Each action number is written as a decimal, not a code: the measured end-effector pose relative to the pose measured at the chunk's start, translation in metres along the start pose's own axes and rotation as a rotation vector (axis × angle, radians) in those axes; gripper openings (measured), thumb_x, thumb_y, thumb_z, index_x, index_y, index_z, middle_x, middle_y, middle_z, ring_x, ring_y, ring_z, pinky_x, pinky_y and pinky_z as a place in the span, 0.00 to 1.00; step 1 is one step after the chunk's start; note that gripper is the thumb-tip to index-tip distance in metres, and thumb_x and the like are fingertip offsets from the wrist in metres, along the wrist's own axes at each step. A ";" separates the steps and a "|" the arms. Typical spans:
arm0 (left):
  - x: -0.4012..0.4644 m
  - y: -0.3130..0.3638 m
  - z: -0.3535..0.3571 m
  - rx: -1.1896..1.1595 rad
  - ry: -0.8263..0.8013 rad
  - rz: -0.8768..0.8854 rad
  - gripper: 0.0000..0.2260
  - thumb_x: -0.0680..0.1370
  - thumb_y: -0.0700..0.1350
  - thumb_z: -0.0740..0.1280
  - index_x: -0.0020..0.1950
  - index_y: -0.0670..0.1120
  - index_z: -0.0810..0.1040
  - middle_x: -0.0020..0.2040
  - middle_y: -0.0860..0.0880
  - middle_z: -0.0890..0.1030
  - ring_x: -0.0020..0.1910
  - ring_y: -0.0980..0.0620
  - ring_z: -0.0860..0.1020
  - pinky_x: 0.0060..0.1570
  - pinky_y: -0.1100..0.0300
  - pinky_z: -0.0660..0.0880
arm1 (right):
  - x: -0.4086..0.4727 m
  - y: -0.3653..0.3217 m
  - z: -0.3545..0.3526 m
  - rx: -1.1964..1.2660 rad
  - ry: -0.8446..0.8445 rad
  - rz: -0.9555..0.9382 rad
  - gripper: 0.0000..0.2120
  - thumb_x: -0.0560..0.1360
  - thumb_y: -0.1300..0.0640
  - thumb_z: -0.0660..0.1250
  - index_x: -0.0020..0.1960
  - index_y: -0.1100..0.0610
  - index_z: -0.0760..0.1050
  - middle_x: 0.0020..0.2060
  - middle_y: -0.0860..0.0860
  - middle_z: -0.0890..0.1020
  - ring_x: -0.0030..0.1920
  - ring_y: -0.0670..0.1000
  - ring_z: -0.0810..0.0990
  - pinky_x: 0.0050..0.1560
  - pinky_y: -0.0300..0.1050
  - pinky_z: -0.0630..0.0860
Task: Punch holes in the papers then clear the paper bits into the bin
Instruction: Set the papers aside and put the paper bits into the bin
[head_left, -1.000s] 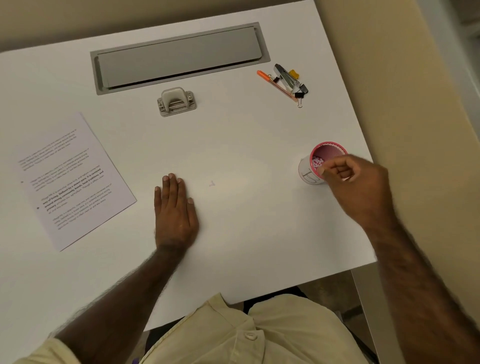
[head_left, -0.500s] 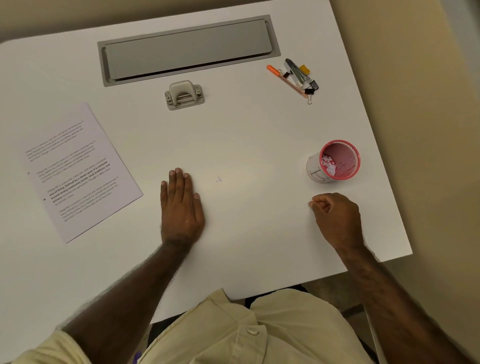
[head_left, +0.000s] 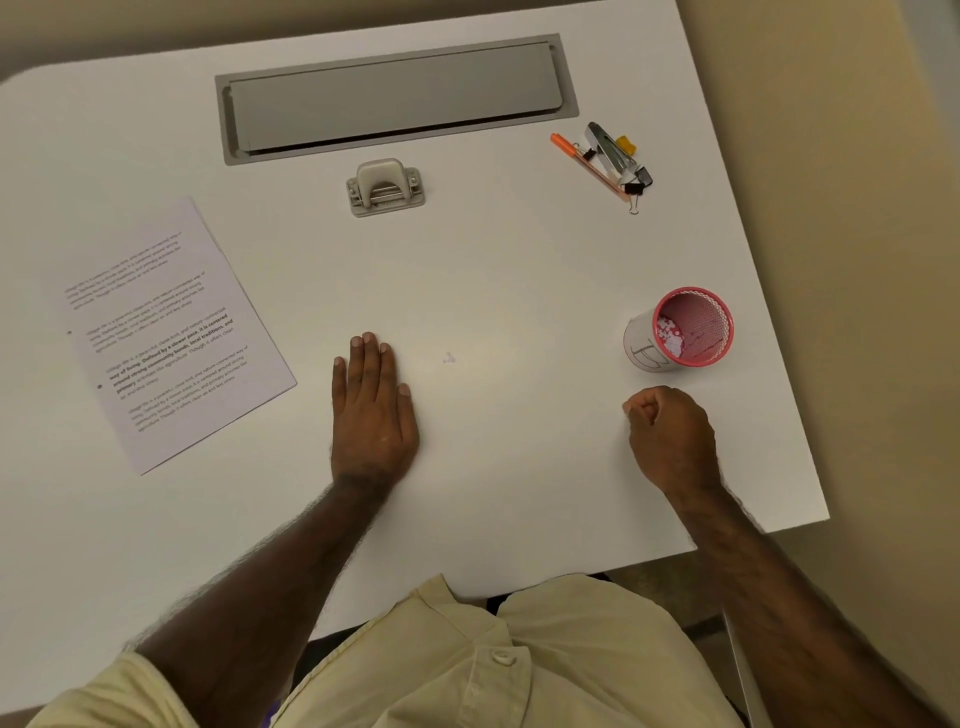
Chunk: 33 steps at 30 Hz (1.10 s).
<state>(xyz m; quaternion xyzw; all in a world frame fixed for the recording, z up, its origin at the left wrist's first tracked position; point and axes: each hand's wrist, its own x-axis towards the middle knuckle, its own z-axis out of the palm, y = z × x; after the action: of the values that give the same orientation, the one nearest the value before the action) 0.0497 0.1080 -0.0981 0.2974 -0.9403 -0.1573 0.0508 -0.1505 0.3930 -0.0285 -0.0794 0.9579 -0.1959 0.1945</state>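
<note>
While the left hand (head_left: 375, 410) lay flat on the desk (head_left: 498, 270), palm down with fingers straight and close together, the right hand (head_left: 670, 436) rested near the right edge with its fingers curled into a loose fist; whether it pinched anything could not be told. Hands sat well apart, neither touching any object.

Papers (head_left: 166, 332) lay at an angle to the left of the left hand, printed side up, two dark punched holes showing along the left margin. Punch (head_left: 385, 187) stood at the far middle of the desk, just in front of the grey cable tray (head_left: 395, 98). Bin (head_left: 685, 330), a pink mesh cup with a white paper wrap, stood just beyond the right fist, apart from it, with white paper bits (head_left: 670, 332) lying inside. A few faint bits (head_left: 449, 357) remained on the desk between the hands.

Far right corner: orange pen (head_left: 582, 158), stapler (head_left: 605, 145), binder clips (head_left: 639, 179), heaped together. Pale shirt (head_left: 498, 660) filled the bottom of view.
</note>
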 end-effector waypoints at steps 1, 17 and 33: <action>0.000 0.000 0.000 -0.003 -0.003 -0.001 0.27 0.88 0.47 0.49 0.85 0.37 0.57 0.87 0.39 0.55 0.87 0.43 0.50 0.85 0.41 0.49 | 0.000 -0.002 0.000 -0.028 -0.026 0.013 0.06 0.83 0.59 0.67 0.53 0.60 0.82 0.52 0.57 0.85 0.53 0.59 0.83 0.58 0.52 0.78; 0.000 0.001 -0.001 -0.029 0.015 -0.007 0.26 0.87 0.47 0.50 0.85 0.36 0.59 0.86 0.39 0.56 0.87 0.43 0.51 0.85 0.40 0.50 | -0.018 -0.082 0.008 0.296 -0.389 -0.081 0.05 0.85 0.59 0.63 0.53 0.56 0.77 0.45 0.49 0.81 0.45 0.48 0.81 0.47 0.38 0.75; 0.000 0.000 0.000 0.001 -0.005 -0.001 0.27 0.87 0.47 0.50 0.85 0.36 0.58 0.87 0.39 0.56 0.87 0.43 0.50 0.85 0.41 0.49 | 0.032 -0.095 -0.085 0.566 0.011 -0.051 0.05 0.84 0.54 0.64 0.55 0.54 0.78 0.42 0.51 0.82 0.35 0.40 0.80 0.43 0.45 0.76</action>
<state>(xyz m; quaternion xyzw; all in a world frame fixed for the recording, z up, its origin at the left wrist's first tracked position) 0.0500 0.1080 -0.0978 0.2974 -0.9404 -0.1577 0.0482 -0.2071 0.3280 0.0712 -0.0450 0.8638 -0.4609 0.1987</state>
